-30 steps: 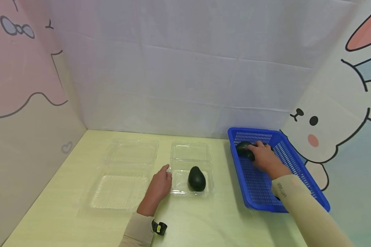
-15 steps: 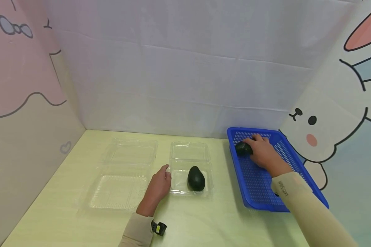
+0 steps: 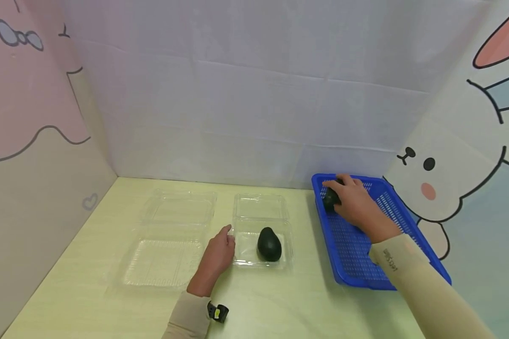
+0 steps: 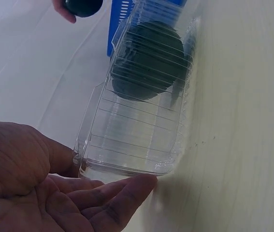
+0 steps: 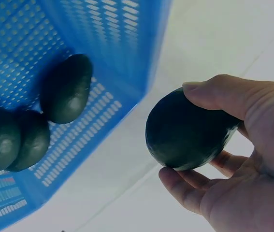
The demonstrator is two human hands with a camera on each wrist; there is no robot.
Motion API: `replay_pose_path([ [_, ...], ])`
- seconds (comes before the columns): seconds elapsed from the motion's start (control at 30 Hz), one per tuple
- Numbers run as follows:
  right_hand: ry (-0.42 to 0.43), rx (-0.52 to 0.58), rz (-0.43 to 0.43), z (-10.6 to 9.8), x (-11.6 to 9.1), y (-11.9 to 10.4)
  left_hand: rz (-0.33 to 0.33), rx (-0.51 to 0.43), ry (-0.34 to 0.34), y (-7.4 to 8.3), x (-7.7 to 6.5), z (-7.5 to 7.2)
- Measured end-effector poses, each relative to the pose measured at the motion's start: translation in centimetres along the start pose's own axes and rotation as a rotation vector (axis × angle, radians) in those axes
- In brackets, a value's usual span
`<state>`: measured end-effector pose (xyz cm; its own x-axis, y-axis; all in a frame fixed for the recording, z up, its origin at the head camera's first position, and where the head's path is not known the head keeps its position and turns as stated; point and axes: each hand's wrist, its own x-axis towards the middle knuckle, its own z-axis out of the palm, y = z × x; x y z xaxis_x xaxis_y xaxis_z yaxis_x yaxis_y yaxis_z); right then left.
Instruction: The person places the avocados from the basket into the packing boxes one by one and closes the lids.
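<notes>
In the right wrist view my right hand [image 5: 233, 140] grips a dark green avocado [image 5: 190, 130] between thumb and fingers. In the left wrist view that avocado shows above the blue basket. My left hand [image 3: 216, 254] is at the left side of a small clear plastic clamshell [image 3: 243, 254]; thumb at the rim, fingers against the end wall [image 4: 122, 166]. Inside this clamshell, towards its right, lies one avocado [image 3: 269, 245]. Several more avocados [image 5: 66, 89] lie in the blue basket [image 3: 326, 252], at the right of the table.
A larger clear clamshell [image 3: 163, 261] lies unfolded on the left of the pale yellow table [image 3: 275, 306]. A white cloth wall [image 3: 237, 117] stands behind, with printed cartoon panels on both sides. The basket's raised rim is under the right forearm.
My right hand has shifted up and slightly left over the basket, with an avocado now in its grip. The left hand and both clamshells have stayed in place.
</notes>
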<state>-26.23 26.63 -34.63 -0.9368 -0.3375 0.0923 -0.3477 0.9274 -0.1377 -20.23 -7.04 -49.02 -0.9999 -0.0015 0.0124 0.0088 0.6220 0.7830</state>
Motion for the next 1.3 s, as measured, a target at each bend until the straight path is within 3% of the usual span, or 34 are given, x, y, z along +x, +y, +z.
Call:
replay_pose_path([
  [0.5, 0.04, 0.005, -0.087, -0.3, 0.0, -4.1, 0.01, 0.003, 0.009, -0.1, 0.0, 0.0],
  [1.3, 0.059, 0.019, -0.236, 2.3, -0.2, -7.7, 0.009, 0.005, 0.007, -0.1, 0.0, 0.0],
])
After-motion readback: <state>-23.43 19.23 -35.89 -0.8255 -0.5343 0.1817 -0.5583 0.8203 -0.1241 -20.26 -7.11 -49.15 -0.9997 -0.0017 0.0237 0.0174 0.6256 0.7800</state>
